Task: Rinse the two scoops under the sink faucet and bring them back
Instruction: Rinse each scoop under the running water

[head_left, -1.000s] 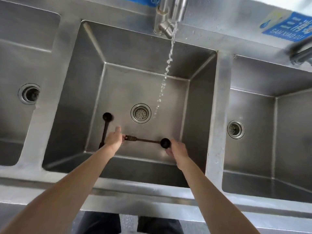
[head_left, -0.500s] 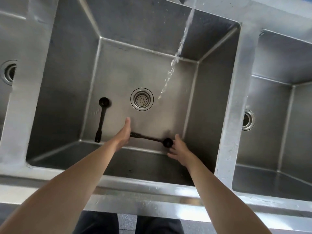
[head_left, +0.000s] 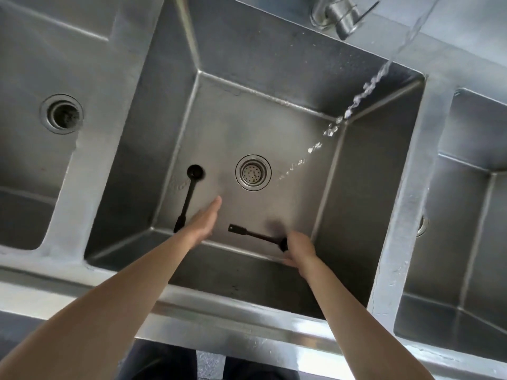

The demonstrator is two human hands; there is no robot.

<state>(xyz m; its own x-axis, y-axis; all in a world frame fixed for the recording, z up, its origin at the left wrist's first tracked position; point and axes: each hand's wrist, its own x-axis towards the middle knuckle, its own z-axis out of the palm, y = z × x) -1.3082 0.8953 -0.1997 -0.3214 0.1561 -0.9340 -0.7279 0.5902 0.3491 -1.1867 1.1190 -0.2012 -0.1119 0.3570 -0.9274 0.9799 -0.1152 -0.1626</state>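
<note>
Two black long-handled scoops are in the middle steel basin (head_left: pixel 175 64). One scoop (head_left: pixel 188 197) lies on the basin floor at the left, bowl pointing away from me. My right hand (head_left: pixel 297 249) is closed around the bowl end of the other scoop (head_left: pixel 253 235), whose handle sticks out to the left. My left hand (head_left: pixel 204 222) is flat with fingers extended, between the two scoops and touching neither. Water (head_left: pixel 365 90) streams from the faucet (head_left: pixel 336 16) at the top and lands right of the drain (head_left: pixel 253 172).
Steel basins flank the middle one: a left basin with an open drain (head_left: pixel 61 113) and a right basin (head_left: pixel 466 215). A wet steel divider (head_left: pixel 406 187) separates the middle and right basins. The counter's front rim (head_left: pixel 219 322) runs below my arms.
My left hand has let go of the right scoop's handle and opened, shifting left. My right hand has closed on that scoop's bowl end. The camera has swung, so the stream appears further right.
</note>
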